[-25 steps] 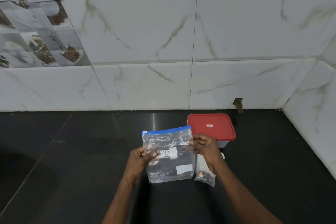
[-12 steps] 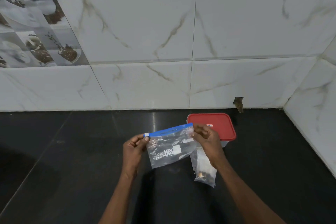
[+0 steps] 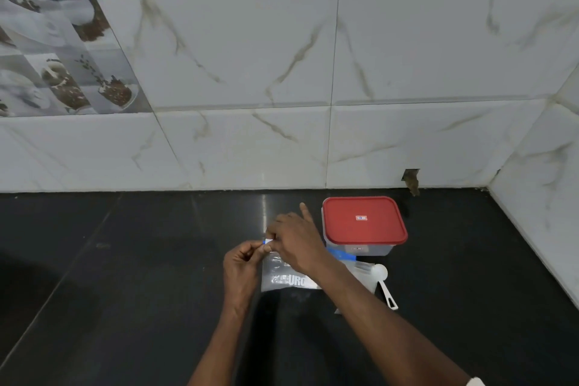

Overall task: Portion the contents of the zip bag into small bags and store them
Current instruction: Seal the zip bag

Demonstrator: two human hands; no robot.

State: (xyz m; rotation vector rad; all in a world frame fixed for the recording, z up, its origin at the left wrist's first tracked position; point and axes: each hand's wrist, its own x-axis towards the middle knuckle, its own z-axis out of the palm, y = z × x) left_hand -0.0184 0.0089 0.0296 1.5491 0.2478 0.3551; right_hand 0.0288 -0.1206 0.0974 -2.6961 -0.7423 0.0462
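Two pinch grips, left hand (image 3: 242,264) and right hand (image 3: 295,242), now together on zip bag (image 3: 283,279) corner.

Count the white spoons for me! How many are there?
1. The white spoon lies on the black counter, just in front of the red-lidded box, beside the right arm. Another could be hidden under that arm.

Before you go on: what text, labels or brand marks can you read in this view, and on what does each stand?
"URO": white print on the zip bag; whatever comes before it is blurred.
Sticker on the red lid: too small to read.
Label on the container side: blurred, unreadable.
Wall posters: pictures only, no legible text.
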